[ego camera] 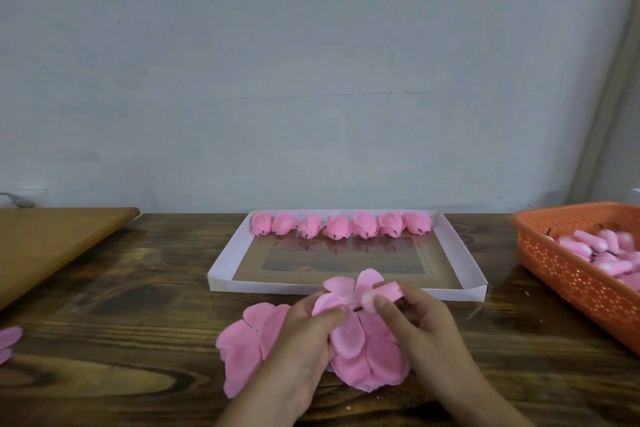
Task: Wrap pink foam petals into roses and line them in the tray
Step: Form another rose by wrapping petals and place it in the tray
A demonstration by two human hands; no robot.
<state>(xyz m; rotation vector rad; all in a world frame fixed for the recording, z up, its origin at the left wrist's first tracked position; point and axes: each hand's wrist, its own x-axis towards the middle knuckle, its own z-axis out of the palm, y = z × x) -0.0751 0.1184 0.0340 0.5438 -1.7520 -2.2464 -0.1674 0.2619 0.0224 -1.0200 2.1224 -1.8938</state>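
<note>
Dark wooden table (138, 288), both hands (367, 333) pinching a sideways rose bud (384, 293), tip pointing right.

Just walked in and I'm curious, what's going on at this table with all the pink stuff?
A person is making foam roses. The right hand pinches a rolled bud while the left hand holds a petal piece against it, above a petal pile on the table. Seven finished roses line the far edge of the tray; the rest of it is unfilled. An orange basket at right holds more buds.
</note>
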